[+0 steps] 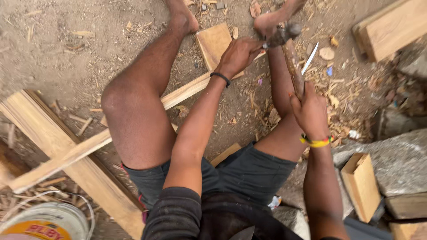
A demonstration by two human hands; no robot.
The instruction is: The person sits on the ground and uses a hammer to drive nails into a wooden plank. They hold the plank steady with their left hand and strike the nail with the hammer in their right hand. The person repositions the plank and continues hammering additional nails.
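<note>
My right hand (pixel 310 111) grips the wooden handle of a hammer (pixel 291 58), whose dark metal head is raised near my right foot. My left hand (pixel 239 54) pinches something small against a long narrow wooden strip (pixel 133 124); what it pinches is too small to tell. The strip runs diagonally under my left leg and crosses a short square board (pixel 213 42). I sit on the dirt ground with both legs stretched forward, bare feet at the top.
A wide plank (pixel 66 155) lies at the lower left with a white bucket (pixel 49 222) beside it. A thick wooden beam (pixel 391 26) sits top right. Grey stone blocks (pixel 396 160) and a small wooden block (pixel 362 184) are at my right. Wood chips litter the ground.
</note>
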